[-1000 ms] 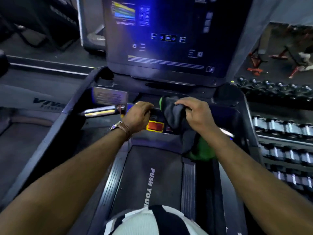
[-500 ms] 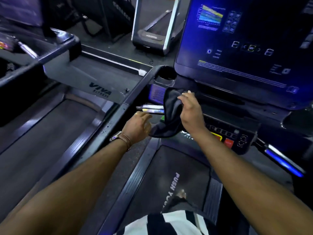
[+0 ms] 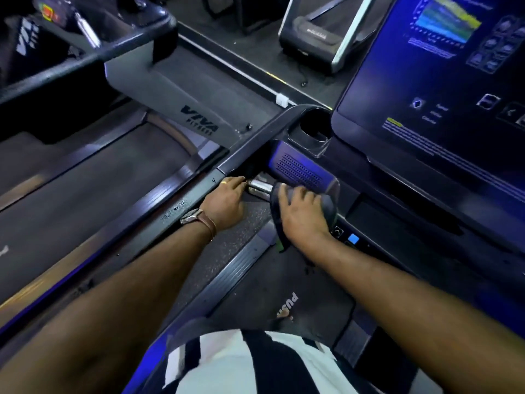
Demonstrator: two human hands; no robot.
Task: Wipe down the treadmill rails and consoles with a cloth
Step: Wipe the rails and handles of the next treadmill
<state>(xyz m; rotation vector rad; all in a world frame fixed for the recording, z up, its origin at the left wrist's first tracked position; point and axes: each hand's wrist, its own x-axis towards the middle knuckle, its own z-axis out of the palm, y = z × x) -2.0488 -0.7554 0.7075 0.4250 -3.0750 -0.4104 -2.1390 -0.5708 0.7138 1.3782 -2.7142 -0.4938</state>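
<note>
A dark grey cloth (image 3: 329, 207) with a green edge is wrapped over the inner end of the silver left handlebar (image 3: 260, 185), below the console's speaker grille (image 3: 301, 170). My right hand (image 3: 301, 216) presses down on the cloth and holds it. My left hand (image 3: 225, 204), with a brown-strapped watch at the wrist, rests just left of it, fingertips touching the outer end of the handlebar by the left side rail (image 3: 199, 189). The lit console screen (image 3: 443, 89) fills the upper right. A cup holder (image 3: 315, 132) sits at the console's left corner.
Console buttons (image 3: 348, 237) lie just right of my right wrist. The treadmill belt (image 3: 287, 297) with white lettering runs below my arms. A neighbouring treadmill (image 3: 93, 172) marked VIVA lies to the left. Another machine (image 3: 321, 32) stands on the floor behind.
The view has swung left and closer. My right hand has carried the cloth from the console's middle down-left onto the silver handlebar. My left hand has slid onto the handlebar's outer end.
</note>
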